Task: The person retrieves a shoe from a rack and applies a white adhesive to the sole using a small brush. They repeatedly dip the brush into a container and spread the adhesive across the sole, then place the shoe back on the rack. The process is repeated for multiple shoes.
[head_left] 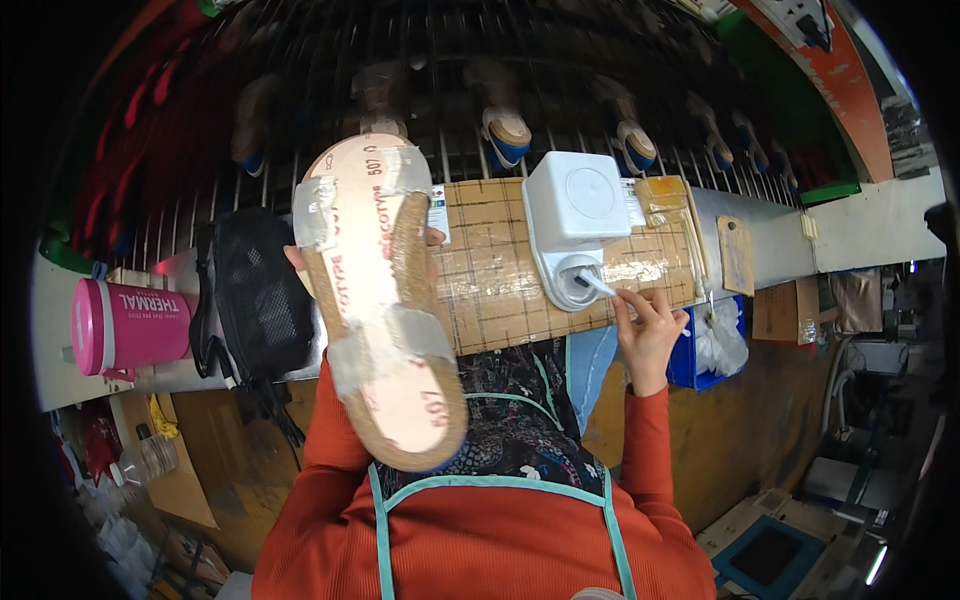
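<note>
My left hand (295,258) is closed on a shoe (375,260) held up on the left. Its pale bottom faces me, with a brown cork-like rim and clear tape across it. The shoe hides most of that hand; only fingers show at both edges. In my right hand (648,328) the fingers pinch the white handle of a small brush (600,286). Its dark end dips into the round mouth of a white plastic pot (575,285). Joined behind that mouth stands a square white container (577,196).
Taped cardboard (485,285) covers the worktop. A black mesh bag (262,290) and a pink jug (130,325) stand at left. Several shoes (506,130) sit on a roller conveyor beyond. At right are a yellowish block (664,198) and a blue bin (738,365).
</note>
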The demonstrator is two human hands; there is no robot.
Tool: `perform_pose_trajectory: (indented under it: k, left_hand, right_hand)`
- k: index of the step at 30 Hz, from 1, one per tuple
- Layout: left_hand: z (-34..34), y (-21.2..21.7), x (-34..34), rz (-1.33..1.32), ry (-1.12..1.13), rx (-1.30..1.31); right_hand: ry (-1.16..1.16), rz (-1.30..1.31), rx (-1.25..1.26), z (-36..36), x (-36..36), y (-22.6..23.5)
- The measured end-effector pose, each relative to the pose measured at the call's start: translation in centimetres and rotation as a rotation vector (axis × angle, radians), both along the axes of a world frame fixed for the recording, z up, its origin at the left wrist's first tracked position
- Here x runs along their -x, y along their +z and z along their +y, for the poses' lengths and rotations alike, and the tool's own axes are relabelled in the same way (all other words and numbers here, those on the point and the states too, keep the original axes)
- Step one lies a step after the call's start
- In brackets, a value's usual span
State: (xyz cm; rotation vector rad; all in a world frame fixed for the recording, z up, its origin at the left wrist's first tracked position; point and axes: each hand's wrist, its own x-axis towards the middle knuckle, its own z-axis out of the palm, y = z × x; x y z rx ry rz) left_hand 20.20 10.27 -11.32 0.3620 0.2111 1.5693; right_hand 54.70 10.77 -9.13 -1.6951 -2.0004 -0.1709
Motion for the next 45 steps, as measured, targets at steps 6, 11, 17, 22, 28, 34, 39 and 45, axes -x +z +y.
perform_pose_trajectory:
  k: [6, 11, 17, 22, 28, 34, 39, 45]
  left_hand:
    - [-1.6, 0.4, -0.5, -0.152, -0.162, 0.233]
    - [-0.4, 0.7, -0.4, 0.0, -0.168, 0.164]
    - [0.6, 1.2, -2.3, 0.28, -0.065, 0.244]
    - [0.9, 2.7, -5.0, 0.464, -0.112, 0.153]
    - [0.6, 3.5, -5.1, 0.636, -0.137, 0.099]
    - [-0.8, 3.3, -4.3, 0.849, 0.061, 0.053]
    - [-1.3, 3.6, -3.8, 0.915, 0.116, 0.018]
    - [-1.3, 4.0, -3.3, 0.947, 0.125, 0.017]
  right_hand:
    - [0.046, -0.086, 0.052, 0.2, -0.6, -0.6]
    - [0.035, 0.535, 0.428, 0.9, -2.3, -1.4]
    - [0.057, 1.154, 0.878, 1.4, -1.2, 0.4]
    - [0.319, 0.663, 0.078, 1.8, 4.8, 4.5]
    - [0.436, 0.789, 0.041, 0.4, 9.6, 6.8]
    - [0.488, 0.715, 0.003, 1.7, 11.4, 6.0]
    - [0.442, 0.717, 0.001, 2.8, 12.5, 6.7]
    - [0.467, 0.558, -0.152, 4.7, 12.7, 7.3]
